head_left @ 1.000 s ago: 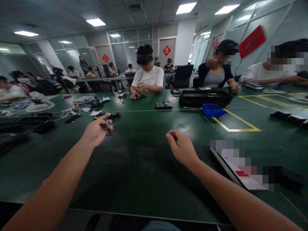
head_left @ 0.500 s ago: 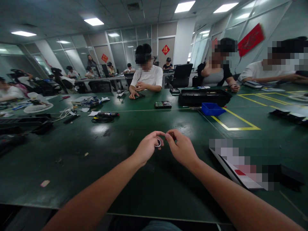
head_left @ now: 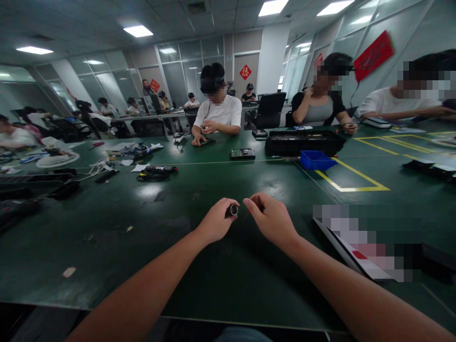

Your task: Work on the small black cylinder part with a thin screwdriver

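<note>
My left hand (head_left: 215, 219) is wrapped round a small dark cylinder (head_left: 232, 210) with a pale ring at its end, which points toward my right hand. Its exact kind does not show. Closed as well, my right hand (head_left: 272, 216) grips a small brown object (head_left: 257, 203), partly hidden behind the thumb and fingers. A narrow gap separates the two hands, both held above the green table (head_left: 199, 285).
A flat white-and-red item (head_left: 359, 255), partly blurred out, lies by my right forearm. Farther off are a blue bin (head_left: 317, 160), a long black tray (head_left: 306, 141), a circuit-board device (head_left: 242, 154) and a coiled black cable (head_left: 155, 174). A co-worker (head_left: 219, 111) sits opposite.
My hands have moved slightly apart. The left fingers have drawn back from the right hand and closed round the dark cylinder, whose ringed end now shows more fully.
</note>
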The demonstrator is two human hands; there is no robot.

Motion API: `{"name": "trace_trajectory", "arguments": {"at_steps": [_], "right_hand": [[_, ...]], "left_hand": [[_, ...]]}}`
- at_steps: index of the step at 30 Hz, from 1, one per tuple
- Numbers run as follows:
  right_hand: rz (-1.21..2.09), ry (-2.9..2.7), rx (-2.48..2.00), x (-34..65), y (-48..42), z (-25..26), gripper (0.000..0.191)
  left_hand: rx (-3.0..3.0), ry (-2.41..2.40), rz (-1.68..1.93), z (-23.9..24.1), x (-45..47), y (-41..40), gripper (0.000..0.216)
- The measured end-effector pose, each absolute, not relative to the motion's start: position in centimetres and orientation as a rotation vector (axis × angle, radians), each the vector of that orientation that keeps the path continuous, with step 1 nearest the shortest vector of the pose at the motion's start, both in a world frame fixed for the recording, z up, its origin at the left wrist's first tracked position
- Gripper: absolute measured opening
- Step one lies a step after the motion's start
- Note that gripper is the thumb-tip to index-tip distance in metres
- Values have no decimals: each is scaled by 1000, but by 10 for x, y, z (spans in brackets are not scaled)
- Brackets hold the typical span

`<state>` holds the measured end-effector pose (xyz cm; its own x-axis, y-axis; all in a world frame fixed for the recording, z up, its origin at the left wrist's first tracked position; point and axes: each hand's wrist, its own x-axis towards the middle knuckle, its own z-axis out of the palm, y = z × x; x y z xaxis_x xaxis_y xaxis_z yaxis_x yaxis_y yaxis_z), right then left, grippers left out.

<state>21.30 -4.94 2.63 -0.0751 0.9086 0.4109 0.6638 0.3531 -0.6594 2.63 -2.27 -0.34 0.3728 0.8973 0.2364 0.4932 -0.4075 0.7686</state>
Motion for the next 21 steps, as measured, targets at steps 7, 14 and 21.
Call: {"name": "trace_trajectory", "arguments": {"at_steps": [7, 14, 21], "right_hand": [[362, -1603, -1200, 215, -54, 27, 23], [402, -1633, -1184, 214, -50, 21, 19], [329, -1632, -1250, 217, -48, 25, 27]], "left_hand": [[2064, 1246, 960, -4, 20, -16, 35], [2125, 1230, 930, -5, 20, -16, 33], [2155, 1235, 960, -8, 19, -13, 35]]}}
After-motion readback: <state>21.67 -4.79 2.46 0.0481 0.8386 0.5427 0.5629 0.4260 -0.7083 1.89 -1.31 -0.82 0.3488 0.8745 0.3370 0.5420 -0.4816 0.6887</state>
